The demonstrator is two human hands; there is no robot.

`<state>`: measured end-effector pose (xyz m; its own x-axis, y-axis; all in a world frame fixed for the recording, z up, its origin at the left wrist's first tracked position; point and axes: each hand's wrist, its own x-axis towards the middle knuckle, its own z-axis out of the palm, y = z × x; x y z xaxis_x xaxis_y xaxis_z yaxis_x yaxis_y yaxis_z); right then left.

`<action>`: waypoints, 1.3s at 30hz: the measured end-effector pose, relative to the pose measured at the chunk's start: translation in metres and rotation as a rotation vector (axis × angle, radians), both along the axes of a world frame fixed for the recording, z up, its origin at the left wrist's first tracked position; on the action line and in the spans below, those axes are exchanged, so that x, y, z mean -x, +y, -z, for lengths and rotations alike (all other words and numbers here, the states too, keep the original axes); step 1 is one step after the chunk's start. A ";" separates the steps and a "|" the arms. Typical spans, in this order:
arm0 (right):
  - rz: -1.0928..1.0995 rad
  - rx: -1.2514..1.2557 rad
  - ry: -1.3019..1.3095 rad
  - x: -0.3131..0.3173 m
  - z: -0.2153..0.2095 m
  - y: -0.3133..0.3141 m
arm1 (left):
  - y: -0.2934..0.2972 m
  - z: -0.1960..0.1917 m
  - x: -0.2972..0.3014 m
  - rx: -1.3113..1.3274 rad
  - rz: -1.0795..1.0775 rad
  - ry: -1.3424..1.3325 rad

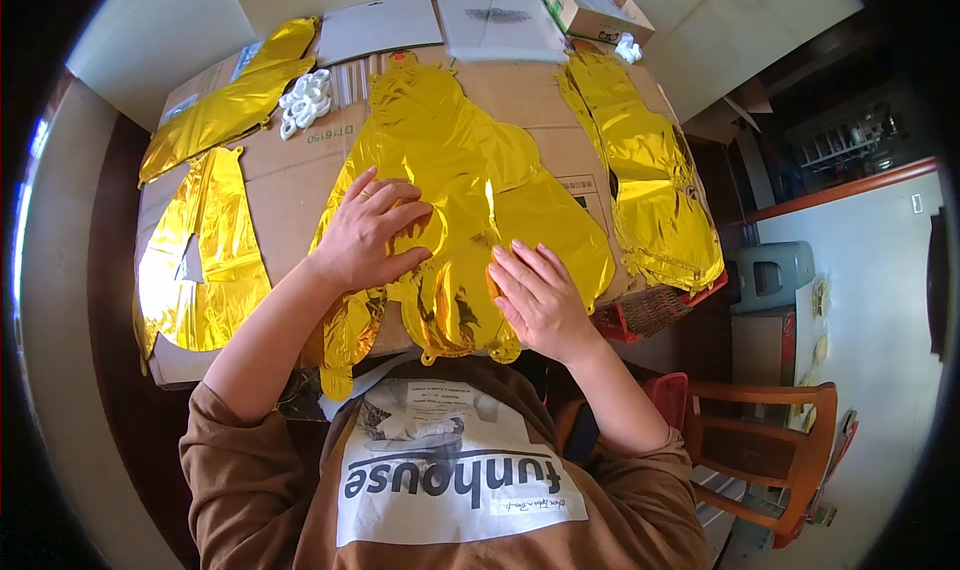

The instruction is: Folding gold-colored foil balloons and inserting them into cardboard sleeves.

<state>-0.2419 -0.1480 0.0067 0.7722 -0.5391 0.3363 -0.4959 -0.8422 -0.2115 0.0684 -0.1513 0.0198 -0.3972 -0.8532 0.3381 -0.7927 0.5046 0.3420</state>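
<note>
The left hand [375,232] has its fingers spread apart and bent, thumb well away from them, resting on the big gold foil [455,135]. The right hand [540,295] lies on the same foil with its fingers straight and close together, closed on nothing visible. Taking the gap between the hands as the clock's centre, the left one sits toward 9 to 10 o'clock, the right at 4. The big foil spreads under both, reaching up past them toward 12, creased and shiny; a narrow gold strip [352,338] hangs down its side at 8.

Farther out on the cardboard [300,185], another foil [225,255] lies at 9, a long one [215,115] at 10, and a wrinkled one [655,175] at 2. A white cluster [305,102] is between 10 and 11. A white board [380,30] stands past 11, a pale sheet [500,28] at 12, an open box [598,12] at 1. Beyond the edge are a grey stool [772,275] at 3 and a wooden chair [818,410] at 4.
</note>
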 end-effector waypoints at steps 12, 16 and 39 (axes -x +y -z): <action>0.001 -0.013 -0.024 0.001 0.005 0.000 | -0.001 -0.024 0.038 0.179 0.344 0.105; 0.008 -0.031 -0.010 0.001 0.004 0.000 | -0.009 0.003 0.071 0.228 0.335 0.011; -0.098 -0.130 -0.206 0.055 -0.008 0.043 | -0.020 0.013 0.064 0.069 0.307 0.188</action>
